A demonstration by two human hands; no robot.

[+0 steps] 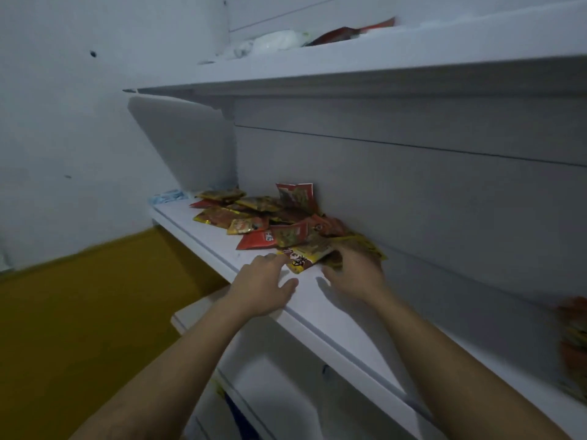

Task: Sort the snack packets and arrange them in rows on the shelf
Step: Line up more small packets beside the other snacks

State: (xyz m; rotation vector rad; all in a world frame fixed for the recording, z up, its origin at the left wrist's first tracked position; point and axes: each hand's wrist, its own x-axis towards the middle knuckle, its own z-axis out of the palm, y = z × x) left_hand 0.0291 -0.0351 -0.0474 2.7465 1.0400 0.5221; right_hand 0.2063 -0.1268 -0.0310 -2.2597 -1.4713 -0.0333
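Observation:
A loose pile of red and yellow snack packets (263, 217) lies on the white middle shelf (333, 315), against the back panel. My left hand (265, 281) rests flat on the shelf at the near end of the pile, its fingertips touching a yellow packet (306, 257). To the right of it, my right hand (355, 269) reaches onto the yellow packets by the back panel with bent fingers; whether it grips one is hidden. One red packet (297, 196) stands upright against the panel.
An upper shelf (349, 71) overhangs the pile and carries a white plastic bag (273, 42) and a red packet (349, 31). More packets (573, 344) show blurred at the right edge. A lower shelf (203, 309) and yellow floor (79, 312) lie below.

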